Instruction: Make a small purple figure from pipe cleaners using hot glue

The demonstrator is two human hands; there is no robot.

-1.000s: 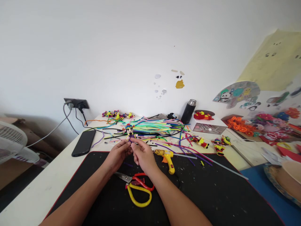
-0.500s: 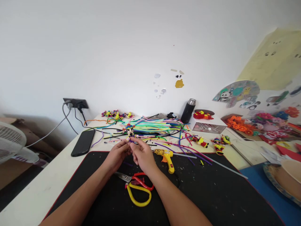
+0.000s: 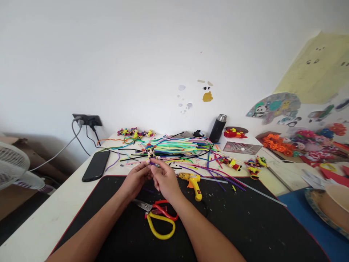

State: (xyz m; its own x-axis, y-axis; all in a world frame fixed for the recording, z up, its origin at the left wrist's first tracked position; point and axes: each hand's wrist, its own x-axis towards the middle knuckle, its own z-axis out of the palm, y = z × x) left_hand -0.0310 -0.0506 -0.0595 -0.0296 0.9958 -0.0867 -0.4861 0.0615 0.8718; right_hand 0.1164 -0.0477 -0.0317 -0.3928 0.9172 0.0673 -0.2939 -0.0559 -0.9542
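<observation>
A small colourful figurine point(image 3: 151, 151) with a blue and red hat and a white face stands upright between my hands. My left hand point(image 3: 136, 179) grips its lower part from the left. From the right, my right hand point(image 3: 165, 179) pinches the same figurine, its fingers close to those of my left hand. The figurine's lower body is mostly hidden by my fingers. Scissors point(image 3: 160, 222) with one red and one yellow handle lie on the black mat point(image 3: 234, 229) below my hands. A yellow glue gun point(image 3: 195, 183) rests just right of my right hand.
Many coloured pipe cleaners point(image 3: 180, 146) lie behind my hands. A phone point(image 3: 96, 166) is at the left, a black flask point(image 3: 218, 128) at the back. Finished figurines point(image 3: 252, 169) sit at the right, beyond them a bowl point(image 3: 338, 203). A fan point(image 3: 13, 163) stands far left.
</observation>
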